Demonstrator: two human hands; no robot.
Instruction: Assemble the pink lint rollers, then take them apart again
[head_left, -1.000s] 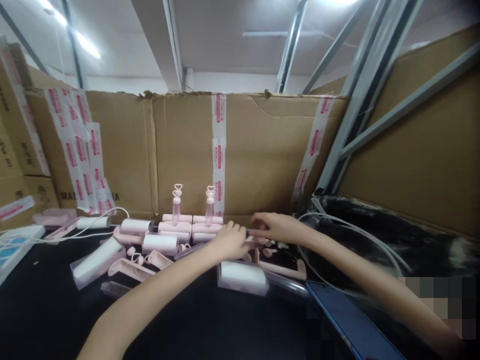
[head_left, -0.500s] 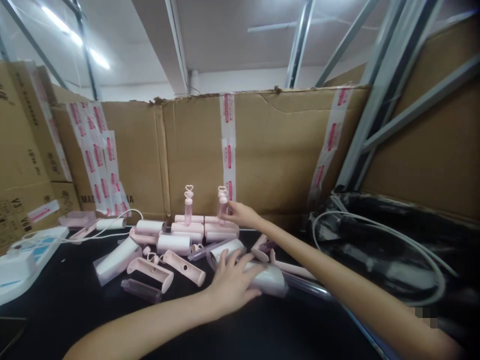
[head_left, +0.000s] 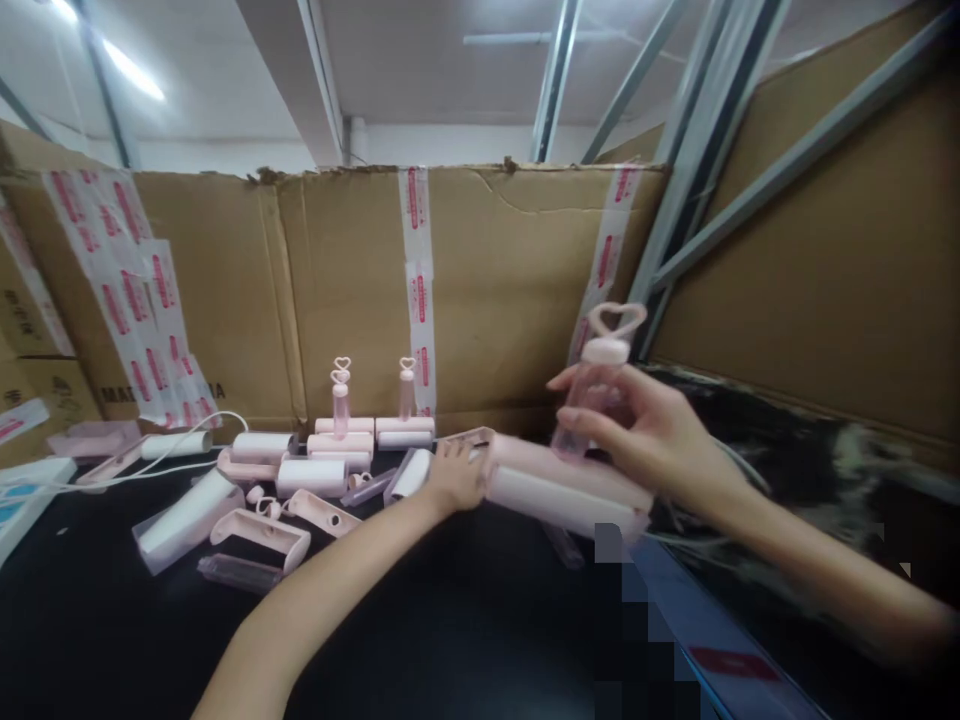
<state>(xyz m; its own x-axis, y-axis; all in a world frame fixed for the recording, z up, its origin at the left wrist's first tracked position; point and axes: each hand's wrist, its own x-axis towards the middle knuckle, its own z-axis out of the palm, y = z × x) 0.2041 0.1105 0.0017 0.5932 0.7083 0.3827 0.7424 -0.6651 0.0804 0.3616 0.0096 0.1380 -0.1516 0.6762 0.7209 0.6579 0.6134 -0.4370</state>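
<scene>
My right hand [head_left: 637, 420] is closed round the see-through pink handle [head_left: 592, 400] of a pink lint roller [head_left: 562, 480], tilted above the black table. A heart-shaped ring [head_left: 616, 320] tops the handle. My left hand [head_left: 456, 475] lies among the parts, fingers stretched over a pink half-shell frame [head_left: 466, 438] near the roller's left end; whether it presses on either one is hidden. Just left of it is a white roll in a clear sleeve [head_left: 411, 475]. Two similar upright rollers with heart rings, one [head_left: 341, 440] and another [head_left: 406, 425], stand at the back.
Loose pink frames [head_left: 259, 535], white rolls [head_left: 184, 515] and clear tubes [head_left: 240, 572] lie on the left of the black table [head_left: 420, 630]. A power strip [head_left: 30, 490] with cables is at far left. Cardboard [head_left: 352, 290] walls the back. Black plastic bags [head_left: 810, 470] lie right.
My right hand has brought one roller from the back row toward me and to the right. My left hand has left the sleeved white roll and reached farther forward. The view has turned right.
</scene>
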